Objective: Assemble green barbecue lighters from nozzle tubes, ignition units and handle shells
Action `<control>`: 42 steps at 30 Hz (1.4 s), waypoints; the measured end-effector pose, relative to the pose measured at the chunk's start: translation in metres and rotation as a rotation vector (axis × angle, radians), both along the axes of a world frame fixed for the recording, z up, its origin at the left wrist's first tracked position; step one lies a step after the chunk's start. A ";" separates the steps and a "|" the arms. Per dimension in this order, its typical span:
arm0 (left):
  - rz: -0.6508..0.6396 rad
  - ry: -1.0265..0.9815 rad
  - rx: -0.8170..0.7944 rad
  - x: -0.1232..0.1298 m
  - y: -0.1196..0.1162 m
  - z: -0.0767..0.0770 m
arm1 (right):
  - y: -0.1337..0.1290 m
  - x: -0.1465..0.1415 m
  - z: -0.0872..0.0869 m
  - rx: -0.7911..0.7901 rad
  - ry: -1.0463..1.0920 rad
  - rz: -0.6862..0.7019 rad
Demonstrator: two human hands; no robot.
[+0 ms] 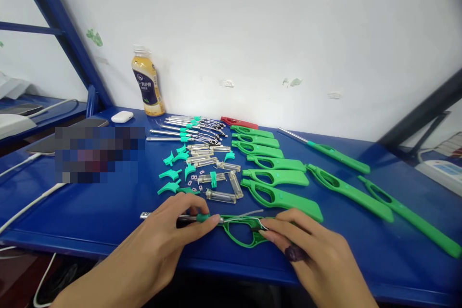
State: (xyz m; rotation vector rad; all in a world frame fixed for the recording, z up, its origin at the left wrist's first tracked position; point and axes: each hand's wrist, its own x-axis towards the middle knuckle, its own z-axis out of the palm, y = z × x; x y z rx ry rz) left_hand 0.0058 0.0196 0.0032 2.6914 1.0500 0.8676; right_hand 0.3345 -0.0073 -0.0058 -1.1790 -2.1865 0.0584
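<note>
My left hand is closed round a metal lighter tube with a teal collar. The tube's inner end meets the front of a green lighter handle half, which lies open side up at the table's front. A thin clear hose sticks out beyond the tube. My right hand pinches a white wire over the trigger opening of that handle half. Its palm and fingers hide the handle's rear. A dark covering sits on one right finger.
Behind my hands lie clear fuel tanks, teal triggers and several wired metal tubes. Green handle halves are lined up to the right, near an assembled-looking lighter. A yellow bottle and white earphone case stand behind.
</note>
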 end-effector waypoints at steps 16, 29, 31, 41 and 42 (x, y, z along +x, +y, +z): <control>-0.033 0.000 0.070 0.005 0.005 0.003 | -0.002 0.000 0.001 -0.032 0.004 -0.012; -0.008 -0.025 -0.006 0.001 0.003 -0.002 | -0.005 0.000 0.000 -0.035 0.025 -0.025; -0.005 -0.042 0.003 0.002 0.003 -0.002 | -0.005 -0.001 0.001 -0.033 0.028 -0.026; 0.027 0.021 0.059 0.003 0.002 0.001 | -0.004 -0.001 -0.002 -0.026 0.046 -0.017; 0.031 0.007 0.079 0.004 0.005 0.004 | -0.004 -0.001 -0.002 -0.025 0.049 -0.016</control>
